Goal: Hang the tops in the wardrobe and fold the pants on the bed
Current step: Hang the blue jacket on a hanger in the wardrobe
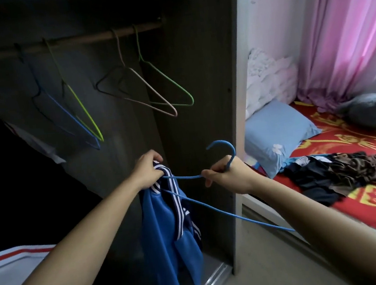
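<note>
A blue top with white-striped trim hangs from my left hand, which grips its collar in front of the open wardrobe. My right hand holds a blue wire hanger at the neck below its hook, and one arm of the hanger reaches into the collar at my left hand. Several empty hangers hang on the wardrobe rail. A pile of dark clothes lies on the red bed to the right.
A blue pillow and a white bundle sit at the head of the bed. A grey plush toy lies by the pink curtain. A white garment hangs dimly at the wardrobe's left.
</note>
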